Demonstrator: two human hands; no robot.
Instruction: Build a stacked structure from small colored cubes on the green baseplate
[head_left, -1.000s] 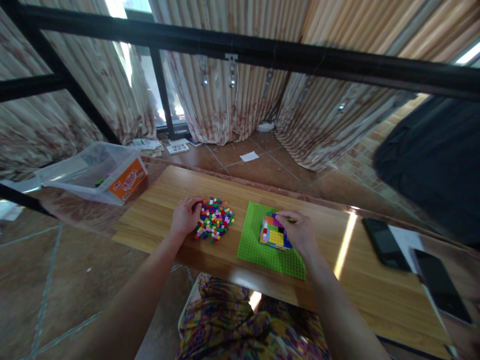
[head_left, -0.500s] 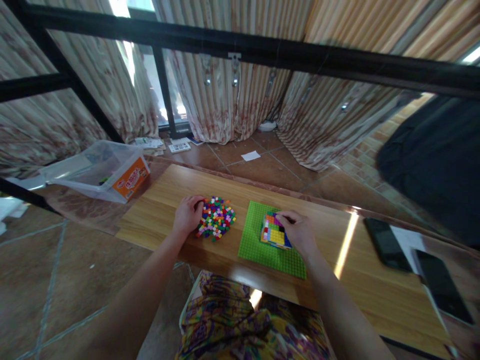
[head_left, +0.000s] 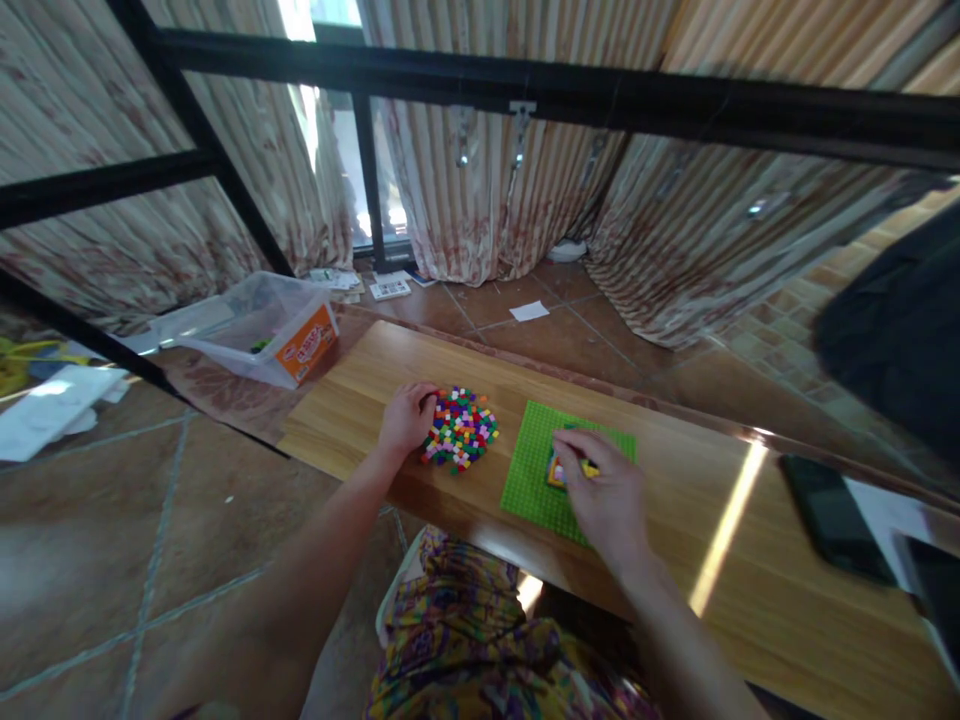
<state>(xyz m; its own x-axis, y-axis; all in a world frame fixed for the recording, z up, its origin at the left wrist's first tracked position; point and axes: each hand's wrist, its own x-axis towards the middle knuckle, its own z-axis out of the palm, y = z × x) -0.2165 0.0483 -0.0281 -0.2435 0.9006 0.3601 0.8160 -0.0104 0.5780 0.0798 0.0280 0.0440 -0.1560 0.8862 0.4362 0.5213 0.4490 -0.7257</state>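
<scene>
The right hand (head_left: 609, 490) partly hides the brick block (head_left: 556, 474) on the green baseplate (head_left: 527, 470); the left hand (head_left: 406, 420) touches the brick pile (head_left: 463, 430). Whether either grips anything, I cannot tell. The clear bin (head_left: 306, 345) holds something green (head_left: 260, 346), indistinct; a phone (head_left: 937, 572) is cut off.

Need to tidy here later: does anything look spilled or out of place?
One white sheet lies loose on the floor beyond the table, apart from the other papers, as if dropped. Nothing looks spilled: the small bricks form a compact heap by the left hand.
</scene>
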